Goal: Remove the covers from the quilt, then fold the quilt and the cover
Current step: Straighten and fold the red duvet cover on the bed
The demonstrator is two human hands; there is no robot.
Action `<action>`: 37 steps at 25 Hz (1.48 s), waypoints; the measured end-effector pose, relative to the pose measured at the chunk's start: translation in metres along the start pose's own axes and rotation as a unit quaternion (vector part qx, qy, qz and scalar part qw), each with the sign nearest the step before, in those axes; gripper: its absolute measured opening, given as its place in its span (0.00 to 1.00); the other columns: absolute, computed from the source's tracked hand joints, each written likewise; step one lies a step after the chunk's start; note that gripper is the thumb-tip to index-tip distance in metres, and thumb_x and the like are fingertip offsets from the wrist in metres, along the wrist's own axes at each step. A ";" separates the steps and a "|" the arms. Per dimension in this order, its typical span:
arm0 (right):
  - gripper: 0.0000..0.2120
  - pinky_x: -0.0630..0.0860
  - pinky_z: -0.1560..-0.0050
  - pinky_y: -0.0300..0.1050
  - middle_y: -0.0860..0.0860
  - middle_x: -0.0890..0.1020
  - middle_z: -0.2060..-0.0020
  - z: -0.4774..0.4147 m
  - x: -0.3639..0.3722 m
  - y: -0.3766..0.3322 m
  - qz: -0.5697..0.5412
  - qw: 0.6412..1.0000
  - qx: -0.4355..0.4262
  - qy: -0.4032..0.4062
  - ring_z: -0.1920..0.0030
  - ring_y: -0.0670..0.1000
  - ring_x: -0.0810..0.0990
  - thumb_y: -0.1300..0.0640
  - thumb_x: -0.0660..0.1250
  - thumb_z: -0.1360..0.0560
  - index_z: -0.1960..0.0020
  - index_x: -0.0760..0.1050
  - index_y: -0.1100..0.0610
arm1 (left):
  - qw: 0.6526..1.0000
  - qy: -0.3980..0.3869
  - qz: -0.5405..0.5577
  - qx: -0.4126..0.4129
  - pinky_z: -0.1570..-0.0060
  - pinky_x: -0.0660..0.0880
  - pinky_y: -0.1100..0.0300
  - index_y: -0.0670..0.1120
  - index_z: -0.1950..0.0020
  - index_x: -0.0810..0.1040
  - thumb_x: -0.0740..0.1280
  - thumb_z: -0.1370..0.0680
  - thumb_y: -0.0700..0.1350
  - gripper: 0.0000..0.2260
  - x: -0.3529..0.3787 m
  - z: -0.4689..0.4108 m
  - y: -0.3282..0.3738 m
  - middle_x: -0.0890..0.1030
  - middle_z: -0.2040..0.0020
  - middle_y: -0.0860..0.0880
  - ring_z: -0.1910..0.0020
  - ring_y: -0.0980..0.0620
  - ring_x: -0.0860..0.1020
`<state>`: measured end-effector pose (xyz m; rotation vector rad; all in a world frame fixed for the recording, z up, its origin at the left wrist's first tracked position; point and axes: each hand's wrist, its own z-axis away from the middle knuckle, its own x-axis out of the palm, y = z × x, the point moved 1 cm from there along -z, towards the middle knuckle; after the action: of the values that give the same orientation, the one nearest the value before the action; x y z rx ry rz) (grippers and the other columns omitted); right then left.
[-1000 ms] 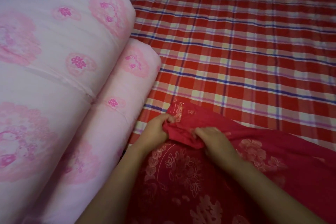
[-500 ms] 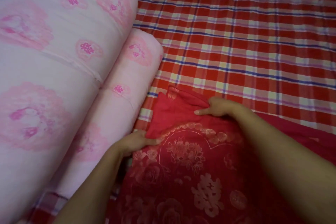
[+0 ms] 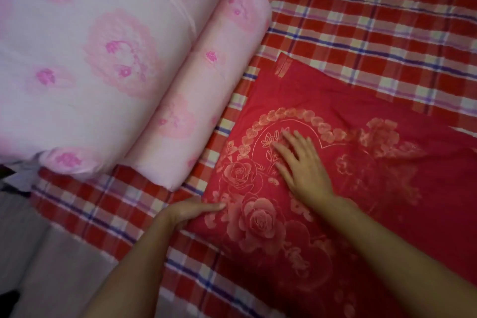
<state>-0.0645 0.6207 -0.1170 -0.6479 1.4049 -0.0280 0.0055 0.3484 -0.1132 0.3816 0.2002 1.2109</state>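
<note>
Two hands, both yours, were on the red cover.

Item, right hand: it lay palm down on the cover's printed heart, at centre frame, with the fingers straight and slightly spread.

Item, left hand: it sat at the cover's left edge, low of centre. The thumb lay on top of the cloth and the other fingers were tucked under the edge, out of sight, so the hand pinched that edge.

Item, red cover: it lay flat on the plaid sheet and filled the lower right of the frame, running out past the right and bottom borders. Its upper corner pointed toward top centre. From that corner the left edge slanted down to your left hand, and the top edge slanted down to the right.

Item, pink quilt: it was folded in a thick bundle at upper left, with a narrower fold on its right side. That fold ran nearly parallel to the cover's left edge. The two were near each other but apart, with a thin strip of sheet showing between them.

Item, open room: bare plaid sheet spread across the upper right, beyond the cover's top edge. More of it showed at lower centre, below the quilt.

Item, bed edge: the sheet ended at lower left, where grey floor showed.
</note>
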 end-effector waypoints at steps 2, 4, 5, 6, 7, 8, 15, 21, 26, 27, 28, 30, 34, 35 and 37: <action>0.26 0.58 0.29 0.64 0.52 0.55 0.24 0.039 0.015 -0.011 0.025 0.998 0.025 -0.054 0.24 0.55 0.50 0.38 0.43 0.21 0.25 0.56 0.46 | 0.990 0.107 -0.078 0.038 0.60 0.78 0.64 0.44 0.50 0.83 0.75 0.33 0.58 0.20 -0.003 0.007 -0.016 0.85 0.62 0.49 0.61 0.53 0.84; 0.30 0.47 0.26 0.63 0.52 0.45 0.23 0.068 0.018 -0.003 0.068 0.990 0.100 -0.072 0.24 0.55 0.41 0.34 0.38 0.23 0.24 0.45 0.43 | 0.963 0.216 -0.149 0.060 0.66 0.75 0.66 0.44 0.56 0.84 0.71 0.27 0.55 0.14 -0.005 0.008 -0.027 0.83 0.70 0.53 0.66 0.54 0.83; 0.32 0.42 0.27 0.62 0.53 0.41 0.24 0.084 0.017 0.003 0.086 0.982 0.153 -0.075 0.24 0.56 0.38 0.31 0.37 0.25 0.24 0.41 0.43 | 0.950 0.255 -0.169 0.065 0.66 0.75 0.64 0.44 0.58 0.84 0.70 0.27 0.55 0.15 -0.005 0.009 -0.032 0.82 0.70 0.52 0.66 0.52 0.82; 0.35 0.39 0.29 0.62 0.54 0.39 0.24 0.101 0.017 0.010 0.103 0.970 0.207 -0.081 0.25 0.58 0.37 0.29 0.36 0.27 0.25 0.38 0.42 | 0.936 0.287 -0.191 0.072 0.65 0.75 0.62 0.43 0.59 0.83 0.70 0.27 0.57 0.16 -0.004 0.009 -0.034 0.82 0.69 0.50 0.64 0.49 0.83; 0.38 0.40 0.30 0.63 0.56 0.39 0.24 0.118 0.018 0.013 0.115 0.957 0.252 -0.086 0.25 0.61 0.39 0.27 0.35 0.30 0.25 0.37 0.43 | 0.919 0.318 -0.224 0.071 0.62 0.76 0.60 0.42 0.59 0.82 0.69 0.28 0.59 0.19 -0.001 0.008 -0.034 0.83 0.65 0.46 0.62 0.46 0.83; 0.40 0.44 0.30 0.66 0.58 0.41 0.24 0.134 0.022 0.012 0.117 0.945 0.288 -0.100 0.25 0.63 0.42 0.25 0.33 0.31 0.24 0.38 0.44 | 0.902 0.339 -0.257 0.071 0.59 0.77 0.57 0.42 0.58 0.81 0.68 0.28 0.62 0.22 0.001 0.004 -0.035 0.84 0.61 0.44 0.60 0.44 0.82; 0.38 0.43 0.28 0.66 0.56 0.37 0.25 0.133 0.032 -0.003 0.039 0.945 0.301 -0.124 0.26 0.60 0.35 0.25 0.27 0.34 0.27 0.34 0.38 | 0.901 0.346 -0.206 0.160 0.47 0.74 0.55 0.42 0.36 0.73 0.72 0.32 0.62 0.32 0.034 -0.016 0.006 0.81 0.43 0.44 0.45 0.44 0.79; 0.45 0.42 0.34 0.74 0.56 0.35 0.25 0.045 -0.033 0.112 0.026 0.891 0.445 -0.086 0.27 0.68 0.37 0.23 0.56 0.36 0.28 0.36 0.33 | 0.868 0.400 -0.271 0.114 0.47 0.74 0.52 0.38 0.41 0.76 0.65 0.26 0.62 0.29 0.038 -0.047 -0.001 0.81 0.46 0.38 0.46 0.39 0.78; 0.43 0.42 0.34 0.75 0.56 0.33 0.26 -0.024 -0.045 0.136 -0.014 0.851 0.512 -0.116 0.28 0.71 0.35 0.25 0.55 0.33 0.27 0.38 0.35 | 0.874 0.374 -0.304 0.069 0.47 0.72 0.54 0.38 0.42 0.76 0.66 0.28 0.64 0.31 0.027 -0.061 0.013 0.80 0.43 0.38 0.43 0.39 0.77; 0.41 0.42 0.33 0.74 0.57 0.34 0.25 -0.026 -0.044 0.131 -0.006 0.854 0.512 -0.093 0.28 0.71 0.36 0.27 0.55 0.31 0.26 0.39 0.37 | 0.883 0.364 -0.289 0.067 0.47 0.72 0.54 0.38 0.42 0.77 0.68 0.30 0.65 0.31 0.023 -0.062 0.016 0.80 0.44 0.39 0.44 0.40 0.78; 0.39 0.42 0.32 0.73 0.57 0.35 0.25 -0.021 -0.039 0.121 0.009 0.871 0.489 -0.052 0.28 0.69 0.36 0.29 0.53 0.28 0.25 0.39 0.39 | 0.894 0.354 -0.269 0.059 0.47 0.72 0.54 0.39 0.43 0.78 0.69 0.32 0.66 0.32 0.019 -0.060 0.019 0.81 0.44 0.39 0.45 0.40 0.78; 0.33 0.40 0.28 0.66 0.58 0.37 0.25 0.009 -0.011 0.087 0.033 0.916 0.398 0.043 0.26 0.66 0.37 0.34 0.48 0.23 0.24 0.39 0.43 | 0.912 0.339 -0.223 0.055 0.46 0.74 0.54 0.41 0.43 0.79 0.70 0.34 0.68 0.34 0.017 -0.051 0.023 0.81 0.45 0.41 0.46 0.41 0.79; 0.29 0.41 0.25 0.54 0.55 0.44 0.24 0.125 0.068 -0.019 -0.015 0.936 0.347 0.052 0.24 0.57 0.40 0.38 0.33 0.22 0.23 0.41 0.46 | 0.940 0.284 -0.167 0.089 0.42 0.73 0.55 0.46 0.37 0.75 0.73 0.33 0.62 0.30 0.027 -0.029 0.022 0.79 0.43 0.47 0.45 0.45 0.78; 0.30 0.39 0.25 0.53 0.54 0.43 0.24 0.143 0.077 -0.034 -0.035 0.935 0.351 0.037 0.24 0.55 0.40 0.37 0.30 0.23 0.23 0.41 0.45 | 0.952 0.246 -0.151 0.104 0.44 0.72 0.56 0.49 0.37 0.72 0.74 0.32 0.58 0.28 0.030 -0.021 0.022 0.78 0.45 0.50 0.46 0.47 0.78; 0.33 0.32 0.27 0.49 0.52 0.39 0.25 0.159 0.087 -0.049 -0.059 0.939 0.338 0.009 0.25 0.54 0.35 0.33 0.27 0.27 0.25 0.38 0.43 | 0.971 0.150 -0.137 0.124 0.43 0.74 0.56 0.48 0.40 0.72 0.79 0.37 0.53 0.29 0.033 -0.003 0.023 0.80 0.47 0.51 0.50 0.51 0.80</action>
<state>0.1157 0.6104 -0.1697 -0.1526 1.2619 -0.5890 -0.0044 0.3873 -0.1052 0.3718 0.6488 0.9661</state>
